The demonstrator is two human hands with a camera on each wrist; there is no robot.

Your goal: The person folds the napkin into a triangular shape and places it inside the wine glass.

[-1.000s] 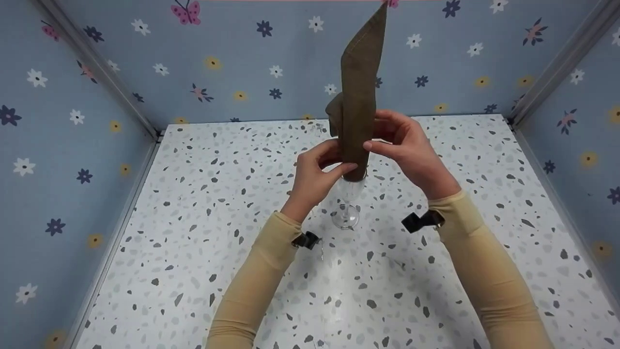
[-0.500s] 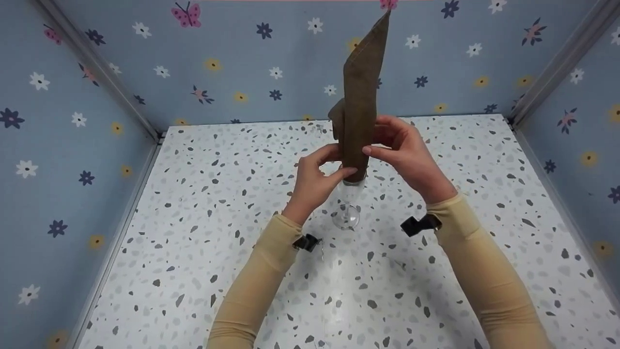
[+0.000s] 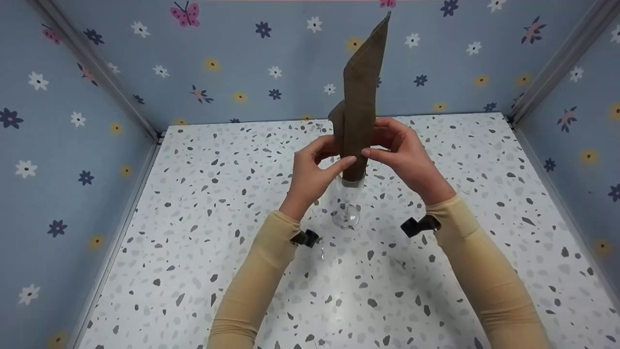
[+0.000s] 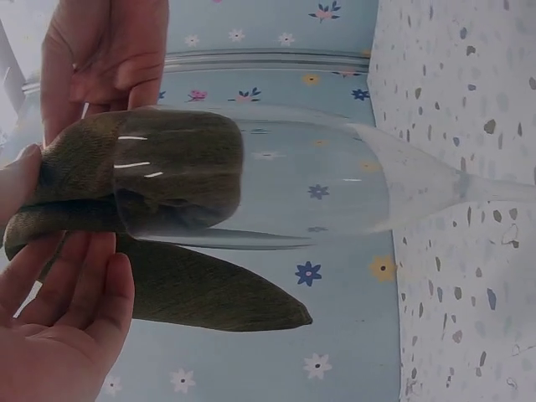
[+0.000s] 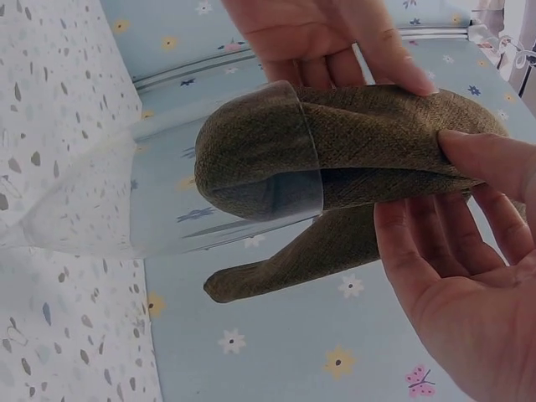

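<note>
A brown folded cloth napkin [image 3: 361, 97] stands upright, its pointed tip at the top and its lower end inside the mouth of a clear stemmed glass [image 3: 347, 213]. The glass stands on its foot on the table. My left hand [image 3: 312, 169] pinches the napkin low on its left side, thumb in front. On the other side my right hand [image 3: 407, 155] holds it between thumb and fingers. In the left wrist view the rolled end of the napkin [image 4: 180, 167] fills the upper part of the bowl. A loose flap [image 5: 285, 268] hangs outside the glass in the right wrist view.
A white speckled tabletop [image 3: 203, 252] lies under the glass. Blue flowered panels [image 3: 271, 58] rise behind it and at both sides. Each sleeved wrist carries a small black camera mount [image 3: 420, 225].
The napkin has come down a little into the glass, its tip now lower. My left hand dipped slightly, then shifted up along the napkin; the right hand moved down a little.
</note>
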